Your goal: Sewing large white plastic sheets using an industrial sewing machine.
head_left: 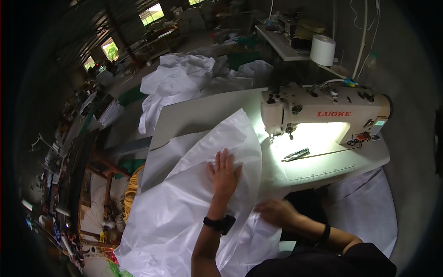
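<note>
A large sheet of shiny white material point(184, 207) drapes over the sewing table point(184, 113) and hangs down its near side. My left hand point(224, 175) lies flat on it with the fingers stretched out, a dark band around that wrist. Close to the sheet's right edge is my right hand point(278, 213), smeared by motion; whether its fingers pinch the material cannot be made out. Ahead and to the right stands a pale sewing machine point(314, 113), its lamp lighting the bed. A pair of thread snips point(296, 154) rests on the table below the machine's arm.
Beyond the table lies a heap of white material point(177, 76). More white sheeting point(364, 207) hangs at the right. A white thread cone point(322, 51) stands behind the machine. A yellow coiled bundle point(132, 191) and a wooden frame point(109, 194) are at the left.
</note>
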